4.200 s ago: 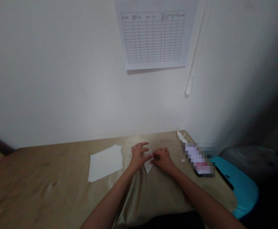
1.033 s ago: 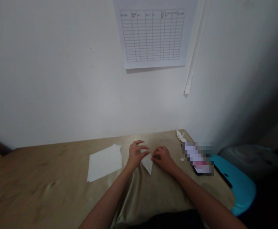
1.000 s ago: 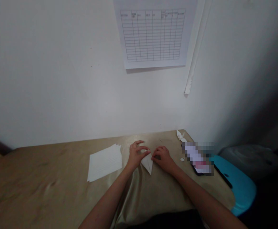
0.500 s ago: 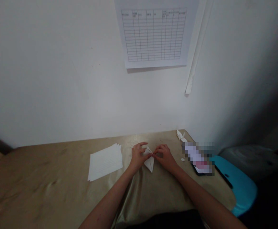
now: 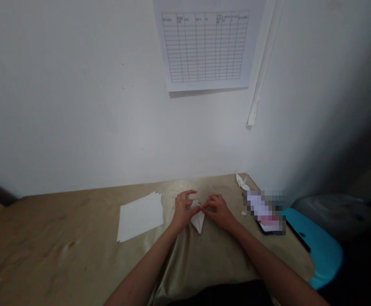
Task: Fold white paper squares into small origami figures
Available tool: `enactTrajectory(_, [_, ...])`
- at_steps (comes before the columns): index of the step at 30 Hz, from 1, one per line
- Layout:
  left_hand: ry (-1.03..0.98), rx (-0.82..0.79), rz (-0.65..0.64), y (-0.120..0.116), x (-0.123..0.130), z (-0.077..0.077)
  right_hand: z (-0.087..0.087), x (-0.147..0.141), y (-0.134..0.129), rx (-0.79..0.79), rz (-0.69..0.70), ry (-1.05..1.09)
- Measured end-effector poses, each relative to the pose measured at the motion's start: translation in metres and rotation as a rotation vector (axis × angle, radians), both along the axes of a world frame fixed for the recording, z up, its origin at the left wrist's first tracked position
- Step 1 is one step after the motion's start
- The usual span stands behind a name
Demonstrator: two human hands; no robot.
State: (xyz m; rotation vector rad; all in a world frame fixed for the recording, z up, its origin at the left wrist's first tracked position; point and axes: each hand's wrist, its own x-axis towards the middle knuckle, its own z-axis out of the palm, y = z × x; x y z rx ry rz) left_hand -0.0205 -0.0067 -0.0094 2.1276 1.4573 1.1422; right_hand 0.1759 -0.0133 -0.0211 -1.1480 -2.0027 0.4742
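Observation:
A small piece of folded white paper [image 5: 198,221], shaped like a narrow diamond with a crease down its middle, is between my hands over the table. My left hand [image 5: 183,210] pinches its upper left part with thumb and a finger, the other fingers curled above it. From the other side, my right hand [image 5: 217,210] pinches the paper's right edge, its fingertips meeting the left thumb. Part of the paper's upper half is hidden behind the fingers.
Left of my hands lies a stack of white paper sheets [image 5: 140,217] on the gold tablecloth [image 5: 77,238]. To the right are a phone [image 5: 264,214], partly pixelated, a paper scrap [image 5: 243,213] and a folded white paper piece [image 5: 242,182]. A turquoise stool or chair [image 5: 322,246] stands beside the table.
The folded paper has shifted slightly left and its lower tip has swung a little toward me. Both hands keep their pinch and have barely moved.

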Motion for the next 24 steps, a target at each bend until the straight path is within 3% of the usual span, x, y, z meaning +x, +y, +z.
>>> enactTrajectory(16, [-0.037, 0.002, -0.013, 0.0, -0.002, 0.003, -0.001, -0.001, 0.001, -0.029, -0.017, -0.01])
enactTrajectory(24, [-0.247, 0.001, -0.004, 0.006, -0.012, 0.005, 0.001, 0.001, -0.003, -0.068, -0.027, -0.067])
